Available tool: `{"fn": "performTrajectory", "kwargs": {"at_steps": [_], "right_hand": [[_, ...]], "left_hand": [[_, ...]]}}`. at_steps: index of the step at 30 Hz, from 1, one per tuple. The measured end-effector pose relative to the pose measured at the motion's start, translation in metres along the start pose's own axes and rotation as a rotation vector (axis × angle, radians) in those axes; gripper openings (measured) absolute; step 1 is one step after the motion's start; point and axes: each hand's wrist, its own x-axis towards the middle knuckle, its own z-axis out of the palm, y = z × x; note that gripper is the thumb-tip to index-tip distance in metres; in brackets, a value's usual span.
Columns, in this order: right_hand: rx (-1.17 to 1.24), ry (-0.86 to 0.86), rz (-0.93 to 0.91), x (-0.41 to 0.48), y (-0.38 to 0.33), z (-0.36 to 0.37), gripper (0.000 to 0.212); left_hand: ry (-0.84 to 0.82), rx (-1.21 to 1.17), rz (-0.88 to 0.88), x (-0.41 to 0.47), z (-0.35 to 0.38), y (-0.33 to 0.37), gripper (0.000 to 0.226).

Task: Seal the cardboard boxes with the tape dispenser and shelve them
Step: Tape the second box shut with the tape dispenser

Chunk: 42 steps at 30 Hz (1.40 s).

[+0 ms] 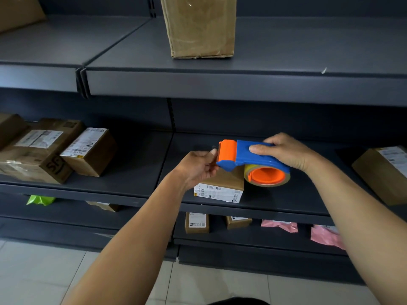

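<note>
My right hand grips the blue and orange tape dispenser from above, with its tape roll hanging below. The dispenser hovers over a small cardboard box with a white label, which sits near the front of the middle shelf. My left hand pinches at the orange front end of the dispenser with thumb and fingertips. Whether a tape end lies between those fingers is hidden.
Several labelled boxes are stacked at the left of the middle shelf, and one box lies at its right. A tall box stands on the upper shelf. Small boxes and pink bags fill the lower shelf.
</note>
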Motion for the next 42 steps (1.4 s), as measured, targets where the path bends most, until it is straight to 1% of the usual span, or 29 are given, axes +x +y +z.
{"fn": "performTrajectory", "kwargs": {"at_steps": [1,3,5,7,8,10,11,13,14,16,19,20,22,24,28,29,32,36,40,42], "right_hand": [[0.011,-0.013,0.005,0.001,-0.001,0.0,0.06],[0.042,-0.045,0.025,0.004,-0.002,0.0,0.067],[0.132,-0.087,0.051,0.006,-0.001,0.0,0.071],[0.242,-0.179,0.075,0.008,0.002,0.0,0.07],[0.284,-0.256,0.086,0.009,0.002,-0.001,0.069],[0.355,-0.453,0.139,0.008,0.001,-0.002,0.063],[0.373,-0.551,0.168,0.007,-0.001,-0.002,0.055],[0.354,-0.673,0.191,0.005,-0.005,-0.002,0.029],[0.344,-0.674,0.194,0.005,-0.006,-0.002,0.02],[0.344,-0.603,0.19,0.004,-0.008,-0.002,0.016],[0.306,-0.476,0.181,0.007,-0.008,-0.003,0.033],[0.278,-0.438,0.186,0.006,-0.005,-0.007,0.04],[0.251,-0.388,0.211,0.003,0.006,-0.021,0.049],[0.224,-0.404,0.227,-0.001,0.02,-0.038,0.066],[0.18,-0.471,0.269,0.001,0.035,-0.057,0.08],[0.155,-0.484,0.278,0.002,0.034,-0.059,0.081],[0.106,-0.504,0.303,0.002,0.033,-0.064,0.073],[0.023,-0.491,0.366,-0.001,0.048,-0.074,0.084],[-0.053,-0.515,0.41,-0.003,0.058,-0.079,0.081],[-0.072,-0.52,0.42,0.0,0.055,-0.08,0.084]], "left_hand": [[0.018,0.017,0.013,0.001,0.0,0.001,0.02],[0.089,0.074,0.056,0.004,0.002,0.007,0.024],[0.146,0.111,0.089,0.006,0.001,0.013,0.028],[0.141,0.096,0.09,0.009,-0.003,0.016,0.027],[0.127,0.088,0.084,0.009,-0.004,0.016,0.027],[0.119,0.106,0.069,0.011,-0.005,0.014,0.026],[0.127,0.128,0.066,0.012,-0.004,0.013,0.025],[0.132,0.155,0.064,0.013,-0.002,0.012,0.026],[0.13,0.156,0.065,0.012,-0.002,0.011,0.026],[0.123,0.164,0.072,0.012,-0.002,0.012,0.028],[0.158,0.209,0.087,0.013,-0.001,0.015,0.03],[0.198,0.215,0.091,0.013,-0.003,0.016,0.032],[0.334,0.249,0.106,0.015,-0.018,0.015,0.034],[0.436,0.34,0.106,0.016,-0.037,0.015,0.032],[0.443,0.372,0.061,0.018,-0.043,0.01,0.031],[0.439,0.382,0.047,0.019,-0.041,0.007,0.031],[0.441,0.425,0.036,0.024,-0.042,-0.002,0.035],[0.576,0.456,0.028,0.031,-0.062,-0.01,0.036],[0.524,0.37,0.005,0.031,-0.065,-0.016,0.036],[0.513,0.362,0.004,0.031,-0.061,-0.016,0.032]]}}
